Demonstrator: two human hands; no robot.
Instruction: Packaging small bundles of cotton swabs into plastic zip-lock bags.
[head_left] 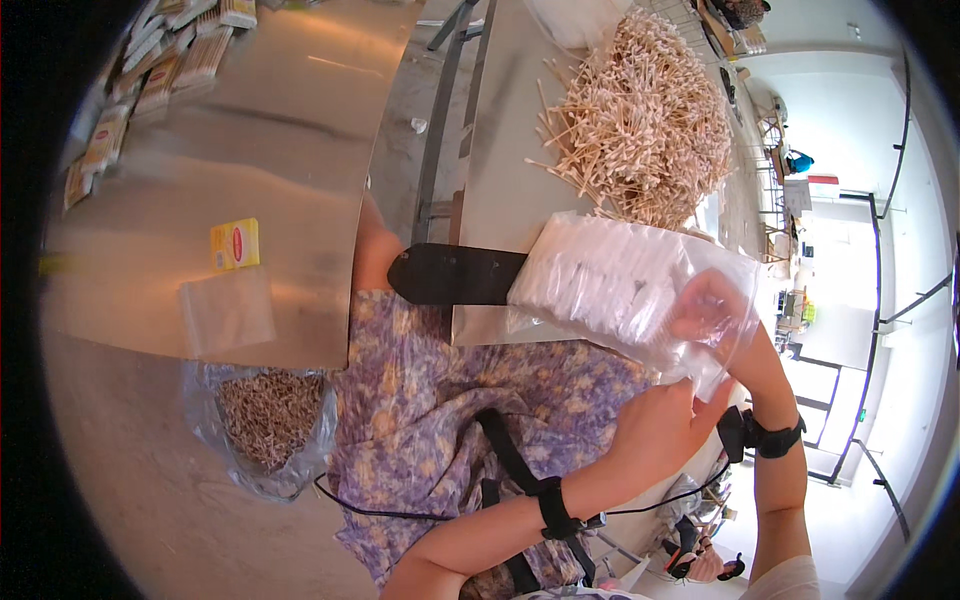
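A clear plastic bag [745, 290] is spread around a row of white, wrapped bundles [600, 270] lying side by side on the table's near edge. My left hand [665, 425] is closed, pinching a gathered edge of this bag. Above it, my right hand [712, 305] shows through the film with its fingers curled on the bag; glare blurs the fingertips. A flat black paddle-shaped piece [455, 275] sticks out leftward from beneath the bundles. Just beyond them rises a large heap of cotton swabs [645, 120].
On the metal table [290, 130] at left lie a yellow card [235, 243], a flat clear bag [228, 312] and several packs of swabs [155, 85]. Below stands a plastic sack [270, 420] of loose swabs. A black cable [400, 515] crosses my lap. A person [705, 560] sits in the background.
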